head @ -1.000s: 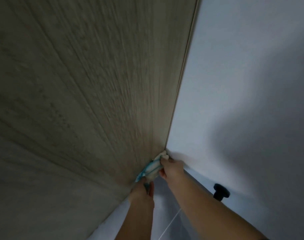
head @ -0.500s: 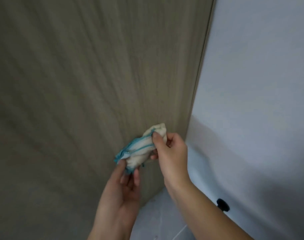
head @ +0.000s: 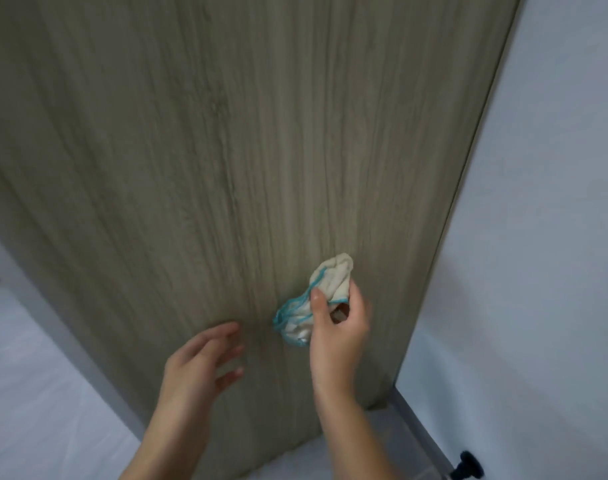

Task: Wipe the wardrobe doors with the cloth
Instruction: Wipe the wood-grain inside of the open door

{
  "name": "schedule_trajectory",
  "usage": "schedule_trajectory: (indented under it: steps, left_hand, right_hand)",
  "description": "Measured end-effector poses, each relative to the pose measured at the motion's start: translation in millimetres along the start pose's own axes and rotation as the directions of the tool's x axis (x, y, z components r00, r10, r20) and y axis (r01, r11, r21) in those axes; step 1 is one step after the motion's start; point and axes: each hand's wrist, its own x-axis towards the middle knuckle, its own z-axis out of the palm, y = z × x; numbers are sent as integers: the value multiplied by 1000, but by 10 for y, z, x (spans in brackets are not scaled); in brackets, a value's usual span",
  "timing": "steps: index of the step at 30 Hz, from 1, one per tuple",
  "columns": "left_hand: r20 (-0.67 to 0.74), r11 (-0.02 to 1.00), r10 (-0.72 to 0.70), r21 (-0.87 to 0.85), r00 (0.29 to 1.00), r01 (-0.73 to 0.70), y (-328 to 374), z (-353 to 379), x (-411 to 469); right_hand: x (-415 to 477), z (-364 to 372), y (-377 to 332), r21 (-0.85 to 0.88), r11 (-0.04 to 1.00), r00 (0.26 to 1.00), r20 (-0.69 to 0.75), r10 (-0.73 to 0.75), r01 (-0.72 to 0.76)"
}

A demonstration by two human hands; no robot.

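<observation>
Fingers of my right hand (head: 340,329) clamped on the bunched white teal-edged cloth (head: 332,277), left hand (head: 198,368) fingers apart and empty; I'd flatten it, then press along the grey woodgrain wardrobe door (head: 226,150).

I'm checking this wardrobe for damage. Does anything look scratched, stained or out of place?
Nothing stands out. The wood-grain door shows no scratches or stains, though the picture is slightly blurred. The cloth is merely bunched in the right hand; the left hand is open beside it.
</observation>
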Motion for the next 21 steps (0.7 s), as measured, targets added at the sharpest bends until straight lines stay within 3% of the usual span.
schedule_trajectory:
  steps: [2, 4, 6, 8, 10, 13, 15, 17, 19, 21]
  left_hand:
    - [-104, 980, 187, 88, 977, -178, 143, -142, -30]
    - [-176, 924, 358, 204, 917, -322, 251, -245, -40]
    - [-223, 830, 518, 365, 826, -422, 316, -301, -58]
    - [-212, 673, 695, 527, 687, -519, 368, -337, -78]
    - [-113, 473, 832, 655, 543, -589, 398, -354, -71]
    - [6, 262, 907, 774, 421, -577, 412, -378, -22]
    - [50, 182, 915, 834, 400, -520, 419, -388, 3]
    - [83, 132, 907, 875, 412, -465, 414, -418, 14]
    - [95, 104, 908, 893, 409, -438, 416, -459, 27]
    - [92, 90, 919, 897, 382, -432, 427, -491, 39]
  right_hand:
    - [-216, 180, -71, -55, 981, 982, 34, -186, 188]
    - [-432, 345, -148, -91, 910, 902, 199, -382, 405]
    - [-439, 383, -153, -110, 811, 790, 337, -513, 574]
    - [-291, 339, -137, -157, 731, 722, 388, -573, 664]
    - [-148, 271, -185, -199, 715, 731, 342, -590, 670]
    - [122, 259, -366, -177, 814, 833, 95, -545, 553]
    - [299, 292, -484, -142, 879, 882, -62, -467, 456]
    - [209, 433, -554, -100, 924, 916, -130, -380, 369]
    - [-169, 628, -595, -86, 896, 899, -7, -438, 436]
    - [-525, 744, -600, -109, 780, 779, 230, -584, 617]
